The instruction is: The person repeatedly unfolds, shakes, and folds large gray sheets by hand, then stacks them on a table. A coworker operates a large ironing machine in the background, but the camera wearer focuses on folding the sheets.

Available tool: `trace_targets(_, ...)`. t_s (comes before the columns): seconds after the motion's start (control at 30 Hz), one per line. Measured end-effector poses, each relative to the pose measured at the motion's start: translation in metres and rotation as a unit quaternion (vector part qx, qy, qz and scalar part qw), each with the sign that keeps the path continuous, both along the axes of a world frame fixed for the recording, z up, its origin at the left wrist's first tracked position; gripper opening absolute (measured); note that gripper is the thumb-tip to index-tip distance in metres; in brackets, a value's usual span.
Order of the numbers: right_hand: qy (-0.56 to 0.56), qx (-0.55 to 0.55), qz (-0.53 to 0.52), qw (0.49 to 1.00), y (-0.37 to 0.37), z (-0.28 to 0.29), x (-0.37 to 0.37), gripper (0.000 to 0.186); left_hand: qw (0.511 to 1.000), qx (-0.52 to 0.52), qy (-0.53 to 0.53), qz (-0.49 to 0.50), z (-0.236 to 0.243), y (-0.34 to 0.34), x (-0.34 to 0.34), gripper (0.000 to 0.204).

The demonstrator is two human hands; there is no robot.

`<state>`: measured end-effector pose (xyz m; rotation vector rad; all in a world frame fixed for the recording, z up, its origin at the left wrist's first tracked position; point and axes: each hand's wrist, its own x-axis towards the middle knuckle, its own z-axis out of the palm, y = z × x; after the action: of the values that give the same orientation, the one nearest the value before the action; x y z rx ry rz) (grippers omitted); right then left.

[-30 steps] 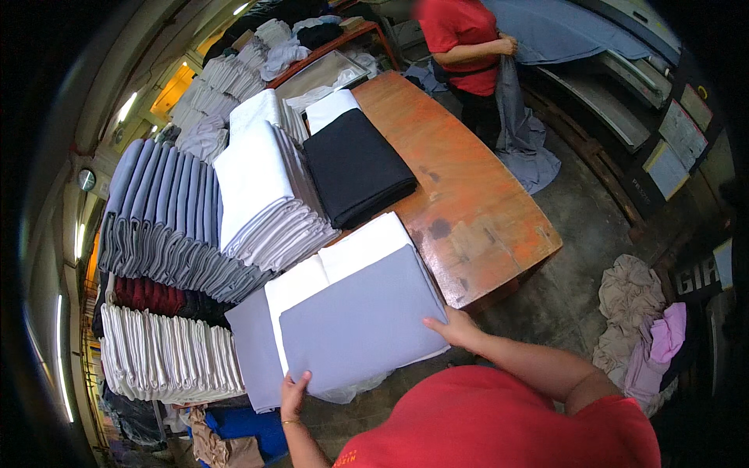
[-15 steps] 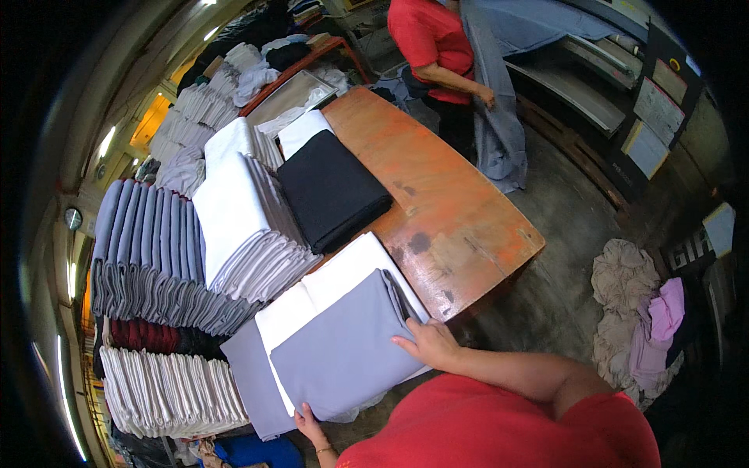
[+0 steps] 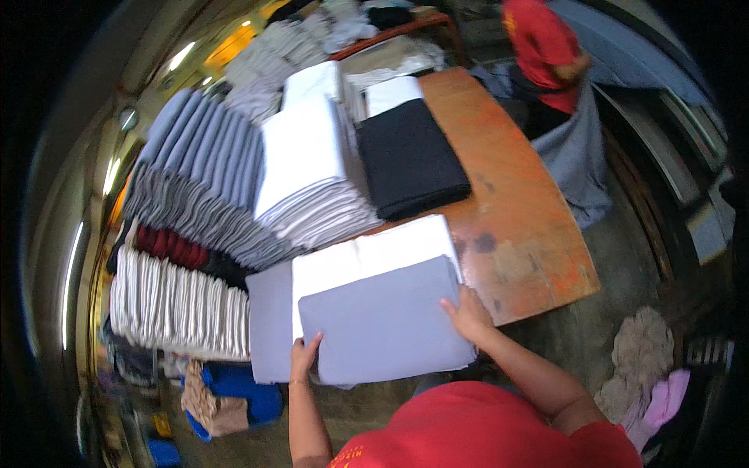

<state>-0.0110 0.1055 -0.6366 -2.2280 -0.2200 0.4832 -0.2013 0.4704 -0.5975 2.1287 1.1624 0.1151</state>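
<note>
A folded grey cloth lies in front of me, partly over a white folded cloth. Another grey piece sticks out on the left from beneath the white one. My left hand grips the grey cloth's left edge, thumb on top and the other fingers mostly out of sight. On the opposite edge, my right hand pinches the same cloth near its upper right corner, thumb over the top. The cloth's near edge overhangs the table's near side.
Behind it stand a white cloth stack and a black folded stack on the wooden table. Grey stacks and cream stacks rise at left. A co-worker in red handles grey cloth. Crumpled fabric lies right.
My view has turned, so the table sits squarer before me. The grey cloth has swung round, its near edge now level. Both hands stay at its sides. The co-worker has turned.
</note>
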Motion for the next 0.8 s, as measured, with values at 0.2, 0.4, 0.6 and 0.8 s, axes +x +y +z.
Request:
trace_targets(0.2, 0.032, 0.050, -0.008, 0.998, 0.010, -0.021, 0.024, 0.060, 0.987, -0.137, -0.038, 0.068, -0.033, 0.021, -0.017, 0.083)
trace_targets(0.4, -0.092, 0.141, -0.008, 0.986, 0.052, 0.013, 0.041, 0.063, 0.940, -0.305, -0.100, 0.116, 0.006, -0.009, -0.026, 0.073)
trace_targets(0.6, -0.298, 0.170, 0.259, 0.903, 0.176, 0.198, 0.001, 0.061, 0.810, -0.365, -0.429, 0.162, 0.003, 0.010, -0.124, 0.059)
trace_targets(0.8, -0.384, 0.157, 0.439, 0.797, 0.358, 0.315, -0.029, 0.058, 0.714, -0.226, -0.614, 0.249, 0.033, 0.059, -0.176, 0.058)
